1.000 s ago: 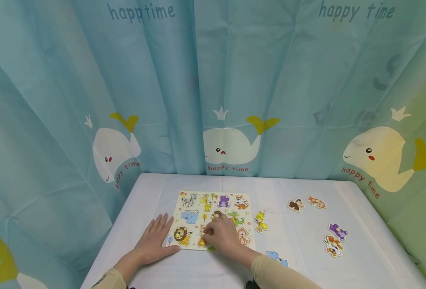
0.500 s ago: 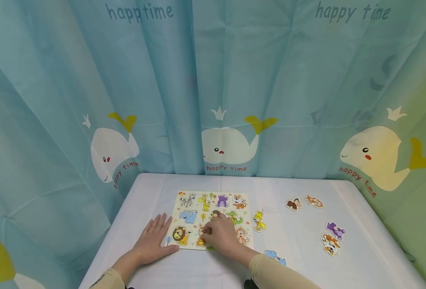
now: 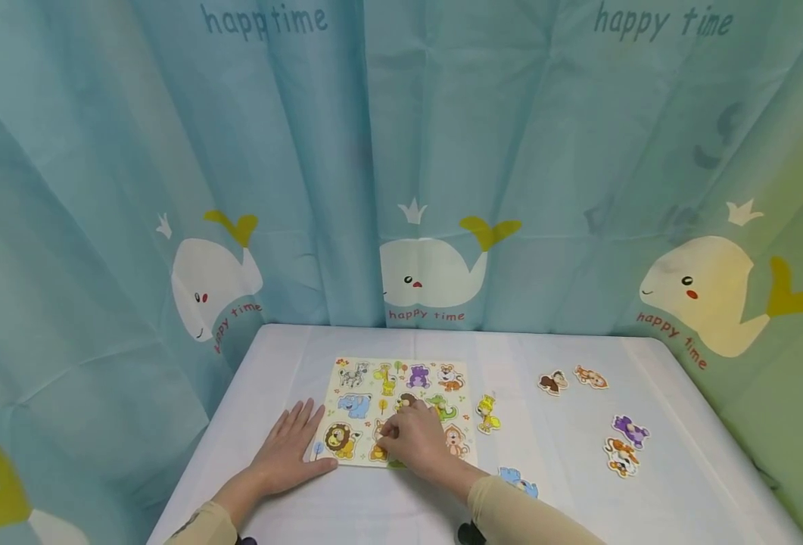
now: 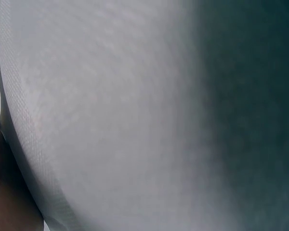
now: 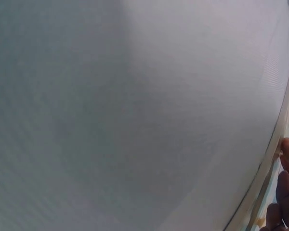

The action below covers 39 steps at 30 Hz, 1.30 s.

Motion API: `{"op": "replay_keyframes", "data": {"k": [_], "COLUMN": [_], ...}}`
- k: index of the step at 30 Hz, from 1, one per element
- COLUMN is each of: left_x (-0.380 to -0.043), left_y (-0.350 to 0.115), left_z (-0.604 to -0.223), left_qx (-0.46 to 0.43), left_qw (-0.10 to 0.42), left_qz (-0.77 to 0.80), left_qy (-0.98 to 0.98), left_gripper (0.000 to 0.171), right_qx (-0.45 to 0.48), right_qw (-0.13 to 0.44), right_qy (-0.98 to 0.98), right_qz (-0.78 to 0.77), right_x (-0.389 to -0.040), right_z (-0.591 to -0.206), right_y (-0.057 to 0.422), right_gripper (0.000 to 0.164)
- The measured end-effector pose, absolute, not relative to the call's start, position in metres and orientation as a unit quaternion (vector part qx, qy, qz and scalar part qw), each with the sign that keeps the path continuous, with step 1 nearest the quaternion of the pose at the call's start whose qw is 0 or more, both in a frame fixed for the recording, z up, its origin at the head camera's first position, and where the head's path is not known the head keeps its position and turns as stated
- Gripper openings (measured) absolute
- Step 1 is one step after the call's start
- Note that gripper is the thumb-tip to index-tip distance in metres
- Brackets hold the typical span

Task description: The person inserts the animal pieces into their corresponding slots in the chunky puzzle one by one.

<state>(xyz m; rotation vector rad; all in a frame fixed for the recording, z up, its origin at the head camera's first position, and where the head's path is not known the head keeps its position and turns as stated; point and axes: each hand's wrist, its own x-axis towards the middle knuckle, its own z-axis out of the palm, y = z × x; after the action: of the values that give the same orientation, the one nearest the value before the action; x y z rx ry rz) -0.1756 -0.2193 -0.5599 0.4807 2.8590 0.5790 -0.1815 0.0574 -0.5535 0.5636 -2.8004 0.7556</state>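
Note:
A cream puzzle board (image 3: 333,387) with animal pictures lies on the white table. My left hand (image 3: 288,453) rests flat beside its left edge, fingers spread, thumb at the lower left corner near the lion (image 3: 340,440). Over the lower middle of the board, my right hand (image 3: 418,439) has thumb and forefinger pinched at an orange animal puzzle piece (image 3: 377,452). The hand covers part of that piece and hides part of the hedgehog (image 3: 408,400). Mostly cloth fills both wrist views; some right-hand fingers (image 5: 284,187) show at the board's edge.
Right of the board lie loose pieces: a yellow one (image 3: 488,415), a blue one (image 3: 518,481), a brown monkey (image 3: 552,383), an orange-brown one (image 3: 590,377), a purple one (image 3: 630,431) and a tiger (image 3: 622,457). A blue whale-print curtain (image 3: 333,189) hangs behind the table.

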Motion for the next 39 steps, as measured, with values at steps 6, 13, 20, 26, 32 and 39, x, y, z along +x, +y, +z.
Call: {"op": "replay_keyframes", "data": {"k": [6,13,20,26,32,39], "left_x": [-0.176,-0.175,-0.173,-0.173,-0.173,-0.174], "left_y": [-0.219,-0.219,-0.219,-0.219,-0.218,-0.218], "left_z": [-0.559,-0.560,-0.565,-0.564,-0.560,-0.561], "left_qx": [0.162,0.159,0.162,0.159,0.158,0.160], "left_qw": [0.095,0.089,0.070,0.070,0.081,0.079], "left_qz": [0.195,0.196,0.201,0.203,0.204,0.195], "left_qy": [0.963,0.963,0.964,0.964,0.963,0.965], "left_gripper": [0.107,0.108,0.106,0.108,0.107,0.108], "right_qx": [0.189,0.189,0.123,0.088,0.060,0.023], "right_qw": [0.030,0.023,0.040,0.052,0.064,0.064], "right_qy": [-0.938,-0.925,-0.922,-0.921,-0.920,-0.929], "right_qz": [0.289,0.330,0.366,0.376,0.383,0.363], "right_x": [-0.185,-0.188,-0.197,-0.204,-0.207,-0.210], "right_z": [-0.545,-0.529,-0.505,-0.497,-0.492,-0.490], "right_y": [0.062,0.084,0.120,0.149,0.174,0.202], "right_gripper": [0.010,0.012,0.012,0.012,0.013,0.022]}}
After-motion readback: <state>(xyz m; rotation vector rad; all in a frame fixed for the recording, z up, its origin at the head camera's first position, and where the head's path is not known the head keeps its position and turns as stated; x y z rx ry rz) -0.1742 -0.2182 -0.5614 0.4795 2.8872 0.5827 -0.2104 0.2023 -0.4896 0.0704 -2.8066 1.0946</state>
